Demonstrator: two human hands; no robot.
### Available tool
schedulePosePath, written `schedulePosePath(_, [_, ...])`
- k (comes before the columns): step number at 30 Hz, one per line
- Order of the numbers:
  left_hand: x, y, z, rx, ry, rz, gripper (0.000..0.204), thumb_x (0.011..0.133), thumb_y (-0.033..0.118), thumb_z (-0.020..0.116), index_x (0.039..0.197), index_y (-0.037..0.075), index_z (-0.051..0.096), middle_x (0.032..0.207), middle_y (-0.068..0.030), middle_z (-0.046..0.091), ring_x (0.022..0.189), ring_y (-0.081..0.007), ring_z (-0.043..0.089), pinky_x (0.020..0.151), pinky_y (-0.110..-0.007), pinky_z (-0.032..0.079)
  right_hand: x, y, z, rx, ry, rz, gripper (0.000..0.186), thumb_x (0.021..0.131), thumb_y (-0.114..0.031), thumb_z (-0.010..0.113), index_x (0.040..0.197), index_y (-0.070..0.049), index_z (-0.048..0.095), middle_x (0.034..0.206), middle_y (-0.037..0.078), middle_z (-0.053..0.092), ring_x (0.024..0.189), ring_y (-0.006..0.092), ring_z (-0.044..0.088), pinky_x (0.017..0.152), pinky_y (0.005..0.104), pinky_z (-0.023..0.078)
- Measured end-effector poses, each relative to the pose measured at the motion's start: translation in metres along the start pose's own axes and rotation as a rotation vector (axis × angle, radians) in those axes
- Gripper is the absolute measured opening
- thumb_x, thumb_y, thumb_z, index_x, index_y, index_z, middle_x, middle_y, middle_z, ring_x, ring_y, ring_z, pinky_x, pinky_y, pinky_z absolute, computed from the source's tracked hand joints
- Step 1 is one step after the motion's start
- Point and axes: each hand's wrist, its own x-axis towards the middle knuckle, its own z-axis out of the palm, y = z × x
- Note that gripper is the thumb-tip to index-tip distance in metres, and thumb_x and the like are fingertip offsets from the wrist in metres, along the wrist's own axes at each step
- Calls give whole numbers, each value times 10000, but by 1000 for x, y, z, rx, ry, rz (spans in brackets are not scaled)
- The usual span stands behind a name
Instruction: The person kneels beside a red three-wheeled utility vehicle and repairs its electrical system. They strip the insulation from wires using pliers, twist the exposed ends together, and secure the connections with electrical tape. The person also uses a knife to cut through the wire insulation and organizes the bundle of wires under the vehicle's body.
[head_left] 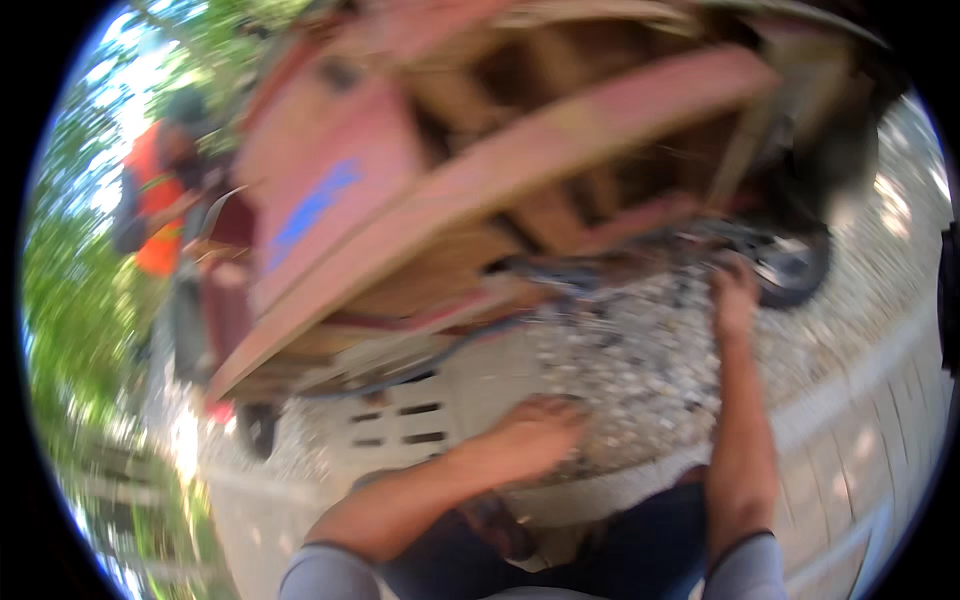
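A large red wheeled cart or vehicle body [350, 205] fills the upper view, with a pale reddish beam along its near edge and boxy, brownish frame parts showing beneath. My right hand [735, 285] reaches under its right end, beside a black-tyred wheel [795, 270] and the dark metal parts next to it. Whether it grips any of them is unclear. My left hand [545, 432] hangs low over the gravel [645, 365], apart from the body, its fingers smeared by motion. A dark bar or tube [440, 362] runs along the underside. The whole picture is blurred.
A pale slotted drain cover [400, 425] lies in the ground left of the gravel. Paving [860, 440] curves along the right. A second small wheel [258, 430] stands at the left end. Farther left, a person in an orange vest [160, 205] stands by greenery.
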Motion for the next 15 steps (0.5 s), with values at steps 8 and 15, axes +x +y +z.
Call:
schedulePosePath(8, [17, 25, -44, -9, -148, -71, 465, 865, 240, 723, 1261, 23, 613, 1231, -142, 636, 1185, -331, 587, 1013, -440, 462, -16, -25, 21, -387, 130, -146, 246, 770, 12, 669, 1014, 9, 637, 879, 109, 699, 804, 216, 672, 764, 346, 535])
schedulePosePath(15, [21, 33, -42, -31, -165, -25, 540, 874, 242, 727, 1340, 15, 577, 1310, -151, 617, 1250, -350, 556, 1060, -450, 440, -29, -20, 23, -594, 148, -194, 246, 778, -120, 725, 1005, -29, 704, 981, 236, 717, 921, 420, 695, 818, 474, 550])
